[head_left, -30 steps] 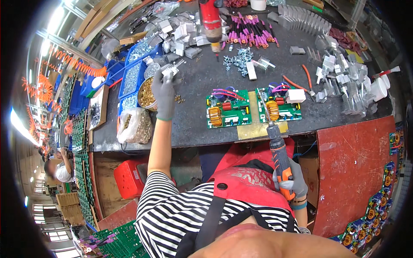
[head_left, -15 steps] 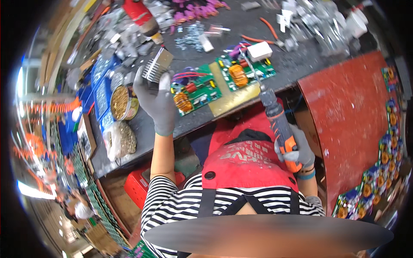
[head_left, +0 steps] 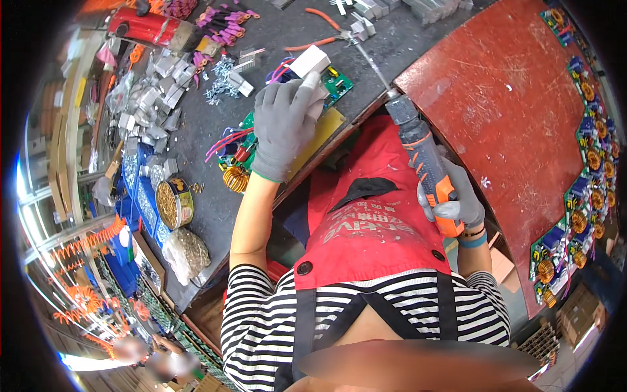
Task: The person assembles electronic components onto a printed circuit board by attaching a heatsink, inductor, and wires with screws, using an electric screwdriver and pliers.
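Note:
My right hand (head_left: 457,199), in a grey glove, is closed round a cordless electric screwdriver (head_left: 421,153) with a dark body and orange trim. Its long bit points away from me, toward the pliers, and touches nothing. My left hand (head_left: 284,127), also gloved, reaches over the green circuit boards with fingers curled. Its fingertips meet a white block (head_left: 310,61) on the right circuit board (head_left: 337,85); what lies under the palm is hidden. Partly covered by this hand, the left circuit board (head_left: 247,124) shows a copper coil (head_left: 236,178) and pink wires.
Orange-handled pliers (head_left: 324,27) lie beyond the boards. A red power tool (head_left: 147,29), loose screws (head_left: 223,81) and a heap of grey metal pieces (head_left: 157,95) are at the left. A tin of brass-coloured parts (head_left: 173,204) stands nearer. Right, a red panel (head_left: 486,124) borders several finished-looking boards (head_left: 578,219).
My left hand has moved right, from holding a finned heat sink in the air to lying over the boards; the heat sink is out of sight. The screwdriver bit has come away from the right board.

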A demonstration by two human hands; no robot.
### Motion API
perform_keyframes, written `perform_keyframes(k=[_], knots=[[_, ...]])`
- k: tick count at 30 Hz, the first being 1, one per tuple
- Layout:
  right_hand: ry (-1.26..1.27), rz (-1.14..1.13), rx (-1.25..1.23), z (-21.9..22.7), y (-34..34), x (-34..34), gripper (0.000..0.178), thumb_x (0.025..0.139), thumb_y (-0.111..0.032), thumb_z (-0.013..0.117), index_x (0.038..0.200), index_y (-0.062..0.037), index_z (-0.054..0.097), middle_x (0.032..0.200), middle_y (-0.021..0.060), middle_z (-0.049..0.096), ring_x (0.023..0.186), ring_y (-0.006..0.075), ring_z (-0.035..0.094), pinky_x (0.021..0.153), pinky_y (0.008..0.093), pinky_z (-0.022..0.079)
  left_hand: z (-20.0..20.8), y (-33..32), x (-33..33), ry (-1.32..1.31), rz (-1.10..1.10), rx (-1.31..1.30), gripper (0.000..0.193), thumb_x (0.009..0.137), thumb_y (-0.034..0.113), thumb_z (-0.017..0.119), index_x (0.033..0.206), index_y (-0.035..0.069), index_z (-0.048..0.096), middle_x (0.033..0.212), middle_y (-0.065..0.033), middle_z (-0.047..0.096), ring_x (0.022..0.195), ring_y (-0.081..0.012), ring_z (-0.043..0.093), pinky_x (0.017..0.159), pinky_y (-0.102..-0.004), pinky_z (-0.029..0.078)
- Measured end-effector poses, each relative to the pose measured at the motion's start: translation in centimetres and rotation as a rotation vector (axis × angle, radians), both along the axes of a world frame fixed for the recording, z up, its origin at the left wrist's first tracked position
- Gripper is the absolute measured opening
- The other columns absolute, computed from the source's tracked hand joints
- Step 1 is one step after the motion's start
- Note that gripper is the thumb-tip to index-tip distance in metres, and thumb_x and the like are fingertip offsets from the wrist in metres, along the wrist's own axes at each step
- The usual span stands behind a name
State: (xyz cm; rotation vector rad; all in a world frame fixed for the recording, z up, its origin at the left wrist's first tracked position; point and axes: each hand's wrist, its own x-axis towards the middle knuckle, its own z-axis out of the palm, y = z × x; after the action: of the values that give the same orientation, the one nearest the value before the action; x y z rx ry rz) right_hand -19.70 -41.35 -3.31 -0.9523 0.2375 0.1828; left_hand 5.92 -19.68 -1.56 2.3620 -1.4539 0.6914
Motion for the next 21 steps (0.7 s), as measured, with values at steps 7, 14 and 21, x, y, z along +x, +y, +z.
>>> perform_keyframes(k=[7, 14, 21], knots=[[-0.002, 0.041, -0.078, -0.8, -0.3, 0.2, 0.07, 0.061, -0.02, 0.076, 0.12, 0.0026, 0.048, 0.082, 0.0096, 0.061, 0.064, 0.013, 0.058, 0.057, 0.0262, 0.049, -1.7, -0.7, 1.0, 0.134, 0.011, -0.024, 0.036, 0.079, 0.024, 0.075, 0.114, 0.015, 0.071, 0.089, -0.006, 0.063, 0.086, -0.0259, 0.059, 0.076, -0.0401, 0.046], [0.039, 0.06, -0.099, -1.2, -0.3, -0.1, 0.07, 0.059, -0.02, 0.075, 0.119, 0.0025, 0.047, 0.08, 0.0103, 0.061, 0.06, 0.0125, 0.057, 0.053, 0.0256, 0.048, -1.7, -0.4, 0.6, 0.231, 0.028, -0.022, 0.044, 0.085, 0.019, 0.071, 0.127, 0.009, 0.064, 0.095, -0.012, 0.065, 0.087, -0.0274, 0.061, 0.078, -0.0378, 0.049], [0.028, 0.084, -0.123, -2.0, 0.0, -0.1, 0.072, 0.06, -0.02, 0.075, 0.122, 0.0031, 0.046, 0.081, 0.0098, 0.061, 0.062, 0.0117, 0.057, 0.055, 0.0252, 0.048, -1.9, -0.7, 0.5, 0.274, 0.082, -0.054, 0.039, 0.084, 0.022, 0.073, 0.121, 0.011, 0.068, 0.094, -0.0092, 0.063, 0.089, -0.0279, 0.058, 0.078, -0.0387, 0.049]])
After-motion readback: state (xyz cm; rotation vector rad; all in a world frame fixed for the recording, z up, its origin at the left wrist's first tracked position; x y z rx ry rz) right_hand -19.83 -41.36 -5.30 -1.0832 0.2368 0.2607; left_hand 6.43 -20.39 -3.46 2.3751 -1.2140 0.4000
